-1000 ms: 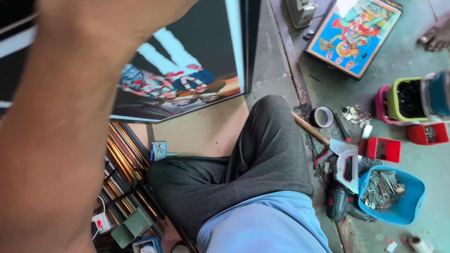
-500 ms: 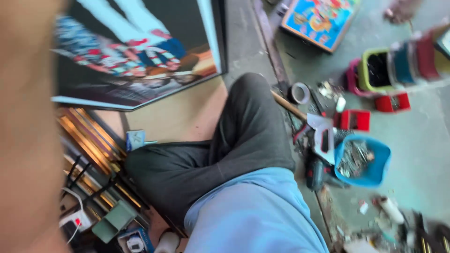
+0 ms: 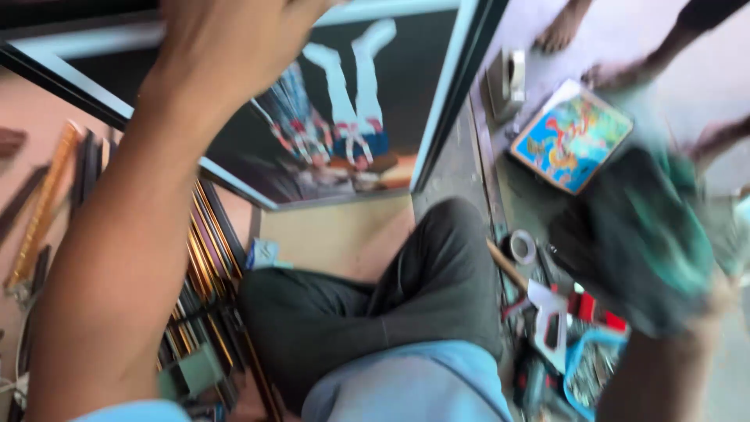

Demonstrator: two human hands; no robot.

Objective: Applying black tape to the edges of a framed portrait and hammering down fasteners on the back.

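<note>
My left hand (image 3: 226, 47) is raised against the top of a large framed picture (image 3: 344, 141) with a pale blue border, which leans tilted in front of me. Its fingers run out of view, so the grip is unclear. My right hand (image 3: 715, 301) comes up at the right, shut on a blurred dark green and black object (image 3: 633, 234) that hides most of the hand. I sit with my leg in dark trousers (image 3: 391, 312) folded below the picture.
A small colourful framed picture (image 3: 570, 141) lies on the floor at the right, beside a tape roll (image 3: 522, 246), a white hand tool (image 3: 551, 320) and a blue tub (image 3: 594, 375). Frame mouldings (image 3: 203, 266) are stacked at the left. Other people's feet (image 3: 558, 31) stand at the top right.
My right hand has risen into view with the dark green object. The view has swung, so the large picture and my left hand now show more fully.
</note>
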